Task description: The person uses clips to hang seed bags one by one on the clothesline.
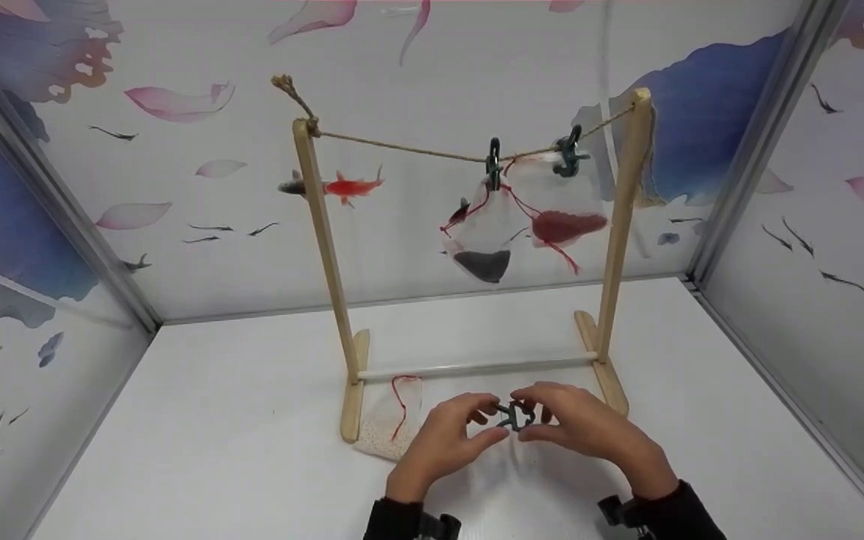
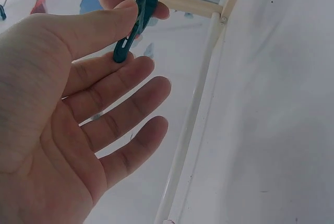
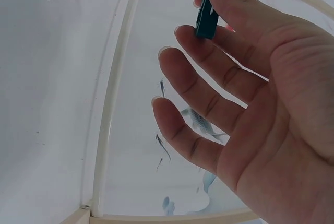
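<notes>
Bare desk (image 1: 214,420) spreads wide at lower left and right; the wooden rack (image 1: 327,285) stands just behind. Low centre, the left hand (image 1: 443,439) and right hand (image 1: 586,424) pinch the teal clip (image 1: 514,415) between them, above a mesh bag (image 1: 391,420).

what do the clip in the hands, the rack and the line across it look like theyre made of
The clip, pinched by the left hand and right hand: likely plastic, dark teal, smooth, moulded look. The rack: pale unpainted wood, light grain, matte. The line: probably jute or hemp twine, tan and fuzzy, knotted at the left post.
</notes>
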{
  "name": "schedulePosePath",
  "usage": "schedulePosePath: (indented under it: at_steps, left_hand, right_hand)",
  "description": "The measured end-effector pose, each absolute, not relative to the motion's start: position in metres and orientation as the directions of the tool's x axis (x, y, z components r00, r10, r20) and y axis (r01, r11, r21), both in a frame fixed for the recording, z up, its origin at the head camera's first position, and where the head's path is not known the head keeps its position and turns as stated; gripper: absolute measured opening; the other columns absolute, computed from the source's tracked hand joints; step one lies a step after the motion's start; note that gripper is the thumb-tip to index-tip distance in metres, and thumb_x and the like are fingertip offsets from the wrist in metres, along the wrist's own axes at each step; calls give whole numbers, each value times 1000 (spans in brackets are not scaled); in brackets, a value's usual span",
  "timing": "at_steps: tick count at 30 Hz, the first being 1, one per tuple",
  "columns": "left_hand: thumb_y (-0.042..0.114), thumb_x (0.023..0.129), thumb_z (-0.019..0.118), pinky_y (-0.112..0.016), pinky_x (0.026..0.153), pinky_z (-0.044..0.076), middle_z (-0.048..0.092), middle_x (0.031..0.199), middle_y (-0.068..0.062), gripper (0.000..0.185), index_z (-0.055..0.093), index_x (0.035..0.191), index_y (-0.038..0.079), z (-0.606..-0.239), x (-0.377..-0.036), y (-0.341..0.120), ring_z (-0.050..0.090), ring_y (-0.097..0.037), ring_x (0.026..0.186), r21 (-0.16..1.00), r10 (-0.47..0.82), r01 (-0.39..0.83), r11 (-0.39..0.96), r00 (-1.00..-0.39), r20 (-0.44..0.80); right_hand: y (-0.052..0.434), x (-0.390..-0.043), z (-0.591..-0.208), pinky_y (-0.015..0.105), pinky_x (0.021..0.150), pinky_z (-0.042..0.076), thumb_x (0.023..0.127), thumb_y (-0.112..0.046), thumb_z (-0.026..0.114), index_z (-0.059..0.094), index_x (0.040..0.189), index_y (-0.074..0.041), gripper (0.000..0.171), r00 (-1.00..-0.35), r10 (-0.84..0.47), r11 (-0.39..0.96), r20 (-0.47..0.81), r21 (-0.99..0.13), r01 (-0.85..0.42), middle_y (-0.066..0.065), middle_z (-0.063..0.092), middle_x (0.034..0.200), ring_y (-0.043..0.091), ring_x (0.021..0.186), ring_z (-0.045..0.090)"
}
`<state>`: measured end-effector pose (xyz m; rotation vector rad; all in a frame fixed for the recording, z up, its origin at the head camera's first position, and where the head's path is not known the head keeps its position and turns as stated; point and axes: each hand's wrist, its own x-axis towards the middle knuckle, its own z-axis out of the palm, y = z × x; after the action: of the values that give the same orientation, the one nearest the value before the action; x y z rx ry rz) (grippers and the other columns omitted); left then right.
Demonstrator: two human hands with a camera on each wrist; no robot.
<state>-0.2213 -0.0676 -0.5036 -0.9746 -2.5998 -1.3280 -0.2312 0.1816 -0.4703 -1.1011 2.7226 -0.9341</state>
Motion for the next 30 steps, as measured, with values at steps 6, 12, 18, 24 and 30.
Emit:
schedulePosePath:
  at_steps: [6,12,18,24,30]
  left_hand:
    - [33,99,69,-38,84,56,71,115,-6,39,65,130,10,-503,-221,-67,70,-15,98,692,493,583,426,-791,363]
    - [33,99,68,-39,83,56,71,113,-8,36,65,127,10,-503,-222,-67,69,-14,96,691,484,590,418,-788,380]
    - [35,100,67,-38,80,56,72,111,-8,37,66,126,9,-504,-222,-68,70,-17,94,688,485,600,408,-781,394]
    - [34,98,69,-37,79,56,73,102,-1,34,70,119,8,-503,-223,-70,69,-8,89,683,470,608,404,-779,415]
    - [32,95,73,-33,77,57,73,92,6,27,73,112,10,-501,-225,-73,67,-4,83,689,447,602,404,-787,425]
  right_hand:
    - [181,-230,-469,34,72,56,94,-33,73,65,131,-6,46,-728,-656,555,201,-526,-645,3,68,107,13,85,64]
    - [180,-229,-468,34,73,56,94,-32,74,65,131,-8,46,-741,-644,569,189,-529,-630,4,68,107,8,85,62]
    - [180,-230,-468,35,72,56,94,-35,73,65,132,-7,48,-744,-642,572,185,-530,-626,4,68,107,6,85,61]
    - [179,-229,-468,33,72,56,94,-37,73,65,131,-9,48,-749,-637,574,185,-534,-620,2,68,108,5,84,61]
    - [180,-230,-468,29,70,54,94,-40,72,67,129,-10,47,-756,-626,588,191,-522,-618,-4,67,107,4,83,61]
